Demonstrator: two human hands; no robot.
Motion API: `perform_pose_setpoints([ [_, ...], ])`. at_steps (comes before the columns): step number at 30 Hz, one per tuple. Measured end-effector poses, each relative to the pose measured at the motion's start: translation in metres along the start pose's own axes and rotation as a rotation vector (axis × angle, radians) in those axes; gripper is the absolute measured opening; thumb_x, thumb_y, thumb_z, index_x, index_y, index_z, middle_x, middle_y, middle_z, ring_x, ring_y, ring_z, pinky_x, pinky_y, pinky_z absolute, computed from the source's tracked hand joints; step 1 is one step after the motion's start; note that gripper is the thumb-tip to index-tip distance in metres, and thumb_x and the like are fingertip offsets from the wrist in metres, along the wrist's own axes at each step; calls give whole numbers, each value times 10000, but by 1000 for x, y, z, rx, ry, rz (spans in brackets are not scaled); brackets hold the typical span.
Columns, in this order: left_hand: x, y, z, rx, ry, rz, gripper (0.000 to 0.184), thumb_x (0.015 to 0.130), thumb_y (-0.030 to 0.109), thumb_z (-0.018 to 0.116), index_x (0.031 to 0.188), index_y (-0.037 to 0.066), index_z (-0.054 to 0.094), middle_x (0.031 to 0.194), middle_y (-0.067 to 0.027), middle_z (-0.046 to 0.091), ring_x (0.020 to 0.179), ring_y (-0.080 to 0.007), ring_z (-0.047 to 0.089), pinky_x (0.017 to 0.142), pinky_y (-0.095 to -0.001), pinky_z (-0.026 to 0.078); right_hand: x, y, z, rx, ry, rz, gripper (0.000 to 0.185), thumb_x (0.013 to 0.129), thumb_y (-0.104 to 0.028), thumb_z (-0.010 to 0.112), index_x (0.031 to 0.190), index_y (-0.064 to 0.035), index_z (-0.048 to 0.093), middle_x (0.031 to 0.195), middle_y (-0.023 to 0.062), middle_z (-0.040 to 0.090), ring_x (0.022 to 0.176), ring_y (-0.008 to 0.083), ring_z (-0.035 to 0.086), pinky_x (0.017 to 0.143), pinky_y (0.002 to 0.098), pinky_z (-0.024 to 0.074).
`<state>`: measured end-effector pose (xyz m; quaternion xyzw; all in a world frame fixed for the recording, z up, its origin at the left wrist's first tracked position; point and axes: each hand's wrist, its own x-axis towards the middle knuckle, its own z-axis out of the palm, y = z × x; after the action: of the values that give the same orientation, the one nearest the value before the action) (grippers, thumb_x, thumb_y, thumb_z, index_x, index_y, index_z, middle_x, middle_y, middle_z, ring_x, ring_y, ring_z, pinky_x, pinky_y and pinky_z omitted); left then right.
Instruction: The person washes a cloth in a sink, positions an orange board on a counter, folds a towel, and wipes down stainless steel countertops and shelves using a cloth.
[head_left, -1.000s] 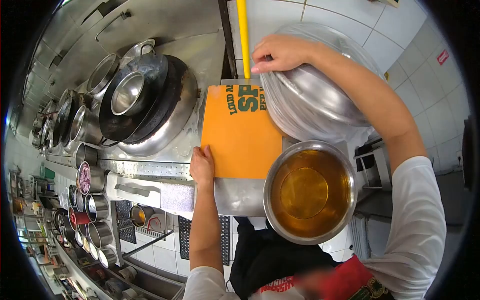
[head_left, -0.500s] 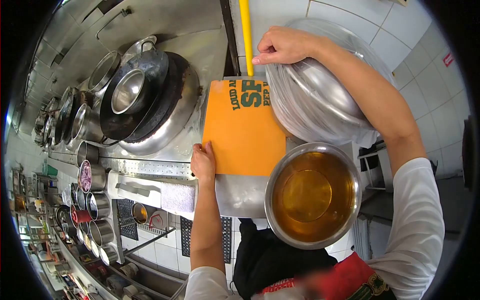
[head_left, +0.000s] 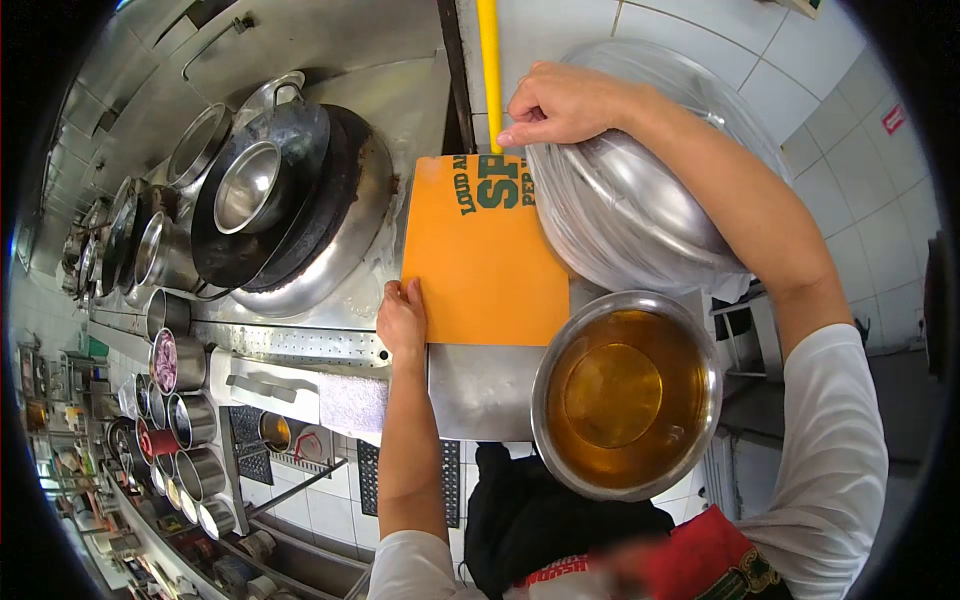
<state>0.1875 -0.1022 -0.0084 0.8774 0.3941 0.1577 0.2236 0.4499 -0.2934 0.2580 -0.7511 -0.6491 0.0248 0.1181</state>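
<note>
the main risk is a spill; the steel bowl of amber liquid appears to reach past the front edge of the counter, and a knock from the board, the body or a sleeve could tip it; the orange board lies on the counter with its lower right corner close by the bowl's rim, so a push that way could jog it; the plastic sheet around the large metal basin could slip or tear if pulled unevenly; the left hand is at the board's left edge, thumb over it, but i cannot tell if the grip clamps it; the right hand has curled fingers at the plastic's edge, beside the yellow pole, and i cannot tell if that grip pinches the sheet; against half a second ago, the right thumb and the plastic's edge sit a little lower, nearer the board's top; the whole view has shifted slightly, and the left hand is at the same board edge
</note>
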Motion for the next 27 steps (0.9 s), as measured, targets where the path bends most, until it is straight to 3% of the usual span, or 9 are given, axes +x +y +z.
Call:
perform_pose_setpoints([
  [11, -5, -7, -7, -32, -17, 10, 402, 918, 433, 560, 1010, 45, 614, 830, -205, 683, 815, -409, 653, 709, -487, 501, -5, 14, -1, -15, 5, 2, 565, 875, -399, 645, 520, -17, 425, 472, 122, 372, 473, 281, 360, 510, 401, 339],
  [14, -14, -14, -13, -49, -7, 14, 393, 913, 426, 575, 971, 40, 620, 787, -213, 673, 799, -410, 650, 691, -476, 498, -4, 12, 1, 10, 52, -32, 615, 880, -487, 608, 522, -21, 426, 451, 99, 343, 440, 233, 333, 464, 391, 280],
  [20, -32, -16, -25, -69, -16, -37, 391, 913, 423, 581, 973, 39, 624, 780, -194, 678, 765, -396, 650, 671, -470, 495, -4, 7, -1, -3, 47, -24, 626, 880, -494, 606, 515, -20, 423, 454, 97, 341, 441, 230, 325, 464, 397, 275],
  [23, -32, -16, -28, -98, -52, -55, 394, 913, 429, 581, 985, 44, 629, 775, -185, 680, 764, -392, 651, 676, -470, 492, -8, 2, -9, -46, -40, 73, 565, 888, -430, 626, 534, -43, 416, 479, 88, 379, 502, 256, 362, 704, 384, 407],
  [27, -27, -24, -19, -67, -24, -33, 392, 913, 432, 581, 993, 51, 632, 776, -181, 682, 768, -385, 653, 684, -467, 491, -6, 3, -6, -14, -54, 61, 567, 893, -431, 619, 533, -46, 410, 479, 82, 374, 499, 255, 353, 734, 382, 406],
])
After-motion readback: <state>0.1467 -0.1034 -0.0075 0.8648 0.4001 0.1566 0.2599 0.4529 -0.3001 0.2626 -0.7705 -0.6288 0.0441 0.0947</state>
